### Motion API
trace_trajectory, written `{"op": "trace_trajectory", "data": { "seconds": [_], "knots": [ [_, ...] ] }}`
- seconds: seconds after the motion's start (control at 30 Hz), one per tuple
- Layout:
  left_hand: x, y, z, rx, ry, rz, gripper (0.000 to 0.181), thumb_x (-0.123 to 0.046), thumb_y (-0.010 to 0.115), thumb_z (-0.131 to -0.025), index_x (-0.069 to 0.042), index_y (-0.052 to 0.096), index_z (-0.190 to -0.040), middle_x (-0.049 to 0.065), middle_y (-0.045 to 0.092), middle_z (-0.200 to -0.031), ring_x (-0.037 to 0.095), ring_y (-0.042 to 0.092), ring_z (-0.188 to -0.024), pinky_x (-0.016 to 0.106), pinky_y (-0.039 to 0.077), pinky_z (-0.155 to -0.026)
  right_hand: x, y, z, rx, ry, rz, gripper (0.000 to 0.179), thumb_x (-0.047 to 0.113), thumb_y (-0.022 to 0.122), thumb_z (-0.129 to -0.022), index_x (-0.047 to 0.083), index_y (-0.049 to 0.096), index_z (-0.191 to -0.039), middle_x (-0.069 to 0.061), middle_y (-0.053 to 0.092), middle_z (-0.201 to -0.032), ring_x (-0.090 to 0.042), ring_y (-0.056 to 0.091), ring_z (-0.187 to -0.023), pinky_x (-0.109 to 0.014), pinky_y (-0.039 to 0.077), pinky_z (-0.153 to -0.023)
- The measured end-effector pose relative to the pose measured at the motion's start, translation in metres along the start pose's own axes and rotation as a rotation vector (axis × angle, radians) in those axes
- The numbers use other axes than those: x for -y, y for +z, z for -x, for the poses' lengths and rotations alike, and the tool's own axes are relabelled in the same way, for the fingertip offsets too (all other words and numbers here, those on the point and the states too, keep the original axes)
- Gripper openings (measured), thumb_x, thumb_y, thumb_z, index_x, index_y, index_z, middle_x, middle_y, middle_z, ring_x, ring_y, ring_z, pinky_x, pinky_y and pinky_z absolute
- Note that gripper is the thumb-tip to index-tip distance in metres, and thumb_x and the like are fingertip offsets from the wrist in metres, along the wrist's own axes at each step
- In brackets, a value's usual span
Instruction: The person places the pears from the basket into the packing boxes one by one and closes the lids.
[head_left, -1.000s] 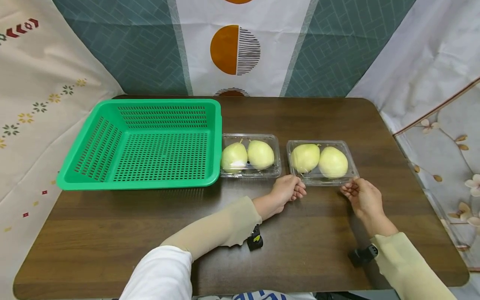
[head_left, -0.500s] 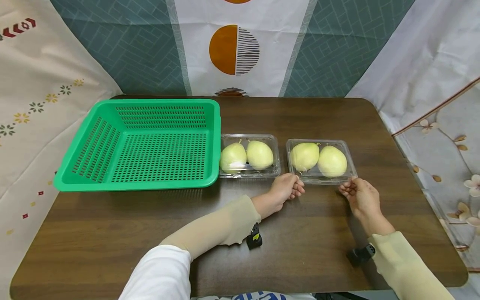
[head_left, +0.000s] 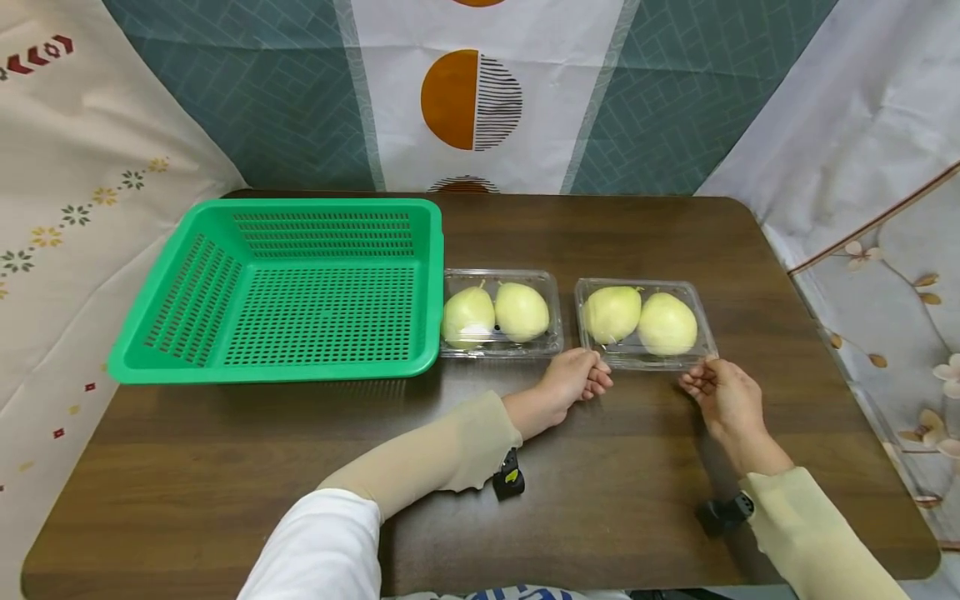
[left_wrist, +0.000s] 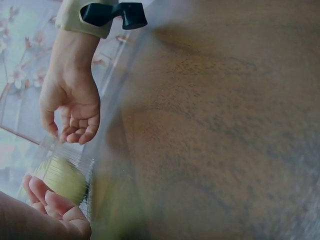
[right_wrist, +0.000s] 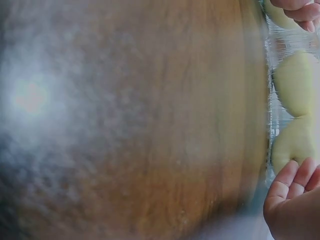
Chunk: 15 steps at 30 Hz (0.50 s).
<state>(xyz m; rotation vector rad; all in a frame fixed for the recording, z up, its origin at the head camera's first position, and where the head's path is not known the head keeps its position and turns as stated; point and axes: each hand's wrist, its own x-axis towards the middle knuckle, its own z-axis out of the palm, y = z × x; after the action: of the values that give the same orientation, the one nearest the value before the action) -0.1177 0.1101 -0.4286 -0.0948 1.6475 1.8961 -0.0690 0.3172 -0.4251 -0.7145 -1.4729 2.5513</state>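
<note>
A clear plastic clamshell box (head_left: 647,362) holding two pale yellow-green pears (head_left: 667,323) lies on the right half of the table. My left hand (head_left: 572,383) pinches its near left corner, the other fingers curled underneath. At the near right corner my right hand (head_left: 726,403) pinches the edge between thumb and fingers. In the left wrist view, the right hand (left_wrist: 72,97) reaches down to the box's rim, with a pear (left_wrist: 65,180) behind the left fingers. The right wrist view catches both hands at the right margin, the pears (right_wrist: 295,82) between them under clear plastic.
A second clear box (head_left: 558,337) with two pears stands just left of the first, against a big green slotted basket (head_left: 270,372) at the back left. The basket holds nothing. Patterned cloths hang behind the brown table (head_left: 300,467) and at its sides.
</note>
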Motion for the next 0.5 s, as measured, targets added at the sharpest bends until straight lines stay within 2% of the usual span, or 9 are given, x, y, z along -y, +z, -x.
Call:
{"op": "trace_trajectory", "data": {
  "seconds": [0.13,0.27,0.4,0.5],
  "knots": [
    [-0.0006,-0.0017,0.0000,0.022,-0.019,-0.024,0.029,-0.018,0.043,-0.099,0.002,0.062,-0.091,-0.006,0.054,-0.061,0.002,0.048,-0.051,0.013,0.036,-0.047,0.0013,-0.0028,-0.0006,0.019,0.004,0.004,0.029,0.009,0.047,-0.098,0.005,0.061,-0.073,-0.004,0.060,-0.066,-0.017,0.061,-0.061,-0.026,0.055,-0.066],
    [-0.0013,-0.0029,0.0006,0.032,-0.021,-0.029,0.029,-0.021,0.045,-0.100,0.000,0.060,-0.088,-0.005,0.054,-0.061,0.002,0.048,-0.050,0.012,0.036,-0.047,0.0018,-0.0032,0.0002,0.004,-0.008,0.032,0.027,0.011,0.048,-0.097,0.005,0.061,-0.073,-0.004,0.061,-0.066,-0.017,0.062,-0.059,-0.026,0.056,-0.064],
    [-0.0007,-0.0040,0.0012,0.035,-0.010,-0.036,0.027,-0.022,0.045,-0.100,-0.004,0.057,-0.083,-0.004,0.054,-0.061,0.002,0.048,-0.049,0.012,0.037,-0.046,0.0006,-0.0004,0.0009,-0.062,-0.040,0.105,0.024,0.013,0.050,-0.096,0.007,0.060,-0.075,-0.002,0.062,-0.066,-0.014,0.063,-0.059,-0.025,0.055,-0.061],
    [0.0020,-0.0046,0.0018,0.025,-0.006,-0.062,0.030,-0.024,0.046,-0.100,-0.001,0.058,-0.085,-0.003,0.055,-0.061,0.002,0.048,-0.047,0.012,0.037,-0.045,-0.0017,0.0008,0.0000,-0.111,-0.067,0.183,0.018,0.014,0.050,-0.096,0.007,0.058,-0.082,0.001,0.062,-0.067,-0.012,0.063,-0.059,-0.022,0.055,-0.061]
  ]
}}
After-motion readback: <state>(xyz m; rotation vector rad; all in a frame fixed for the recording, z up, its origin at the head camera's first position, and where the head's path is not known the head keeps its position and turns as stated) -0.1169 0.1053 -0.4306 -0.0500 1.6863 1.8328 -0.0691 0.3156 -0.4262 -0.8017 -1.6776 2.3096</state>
